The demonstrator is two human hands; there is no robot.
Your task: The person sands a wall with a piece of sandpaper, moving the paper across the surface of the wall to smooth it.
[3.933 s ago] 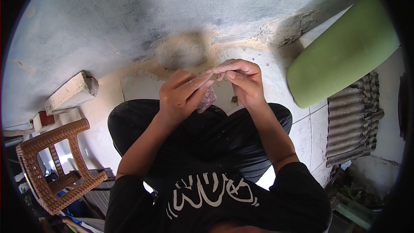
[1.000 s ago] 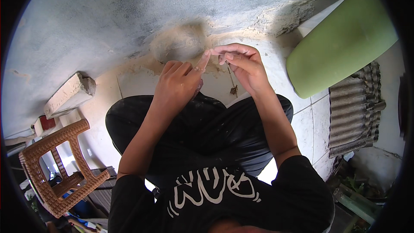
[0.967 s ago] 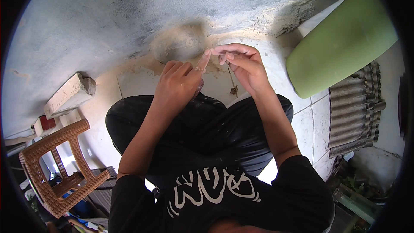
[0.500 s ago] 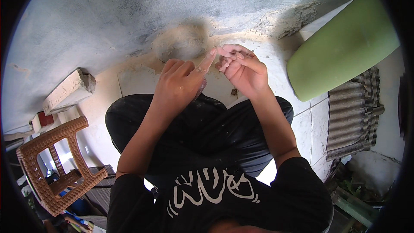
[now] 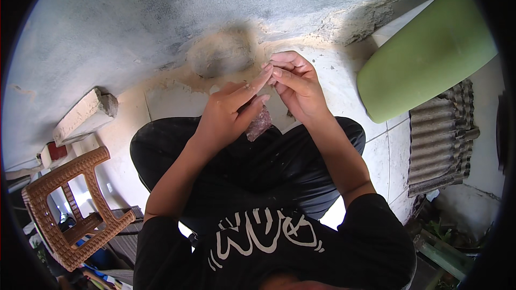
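My left hand [image 5: 223, 113] is closed on a rough, mottled reddish-purple piece [image 5: 260, 124], which pokes out below the thumb; its kind is not clear. The left index finger stretches toward my right hand [image 5: 298, 86]. Thumb and fingers of that hand pinch the left index fingertip, and I make out nothing else between them. Both hands are raised above my dark-trousered lap [image 5: 242, 166]. Beyond them, a rounded grey patch [image 5: 223, 56] with a sandy-brown edge marks the low part of the wall.
A blue-grey wall [image 5: 140, 21] rises ahead of the white tiled floor [image 5: 177, 99]. At the left are a pale broken block [image 5: 86, 115] and a brown woven-pattern plastic stool [image 5: 99, 182]. To the right stand a large green cylinder [image 5: 424, 56] and grey corrugated sheets [image 5: 438, 147].
My left hand has turned and its thumb has come out, baring more of the reddish-purple piece. The right fingers have closed from loosely curled onto the left index fingertip.
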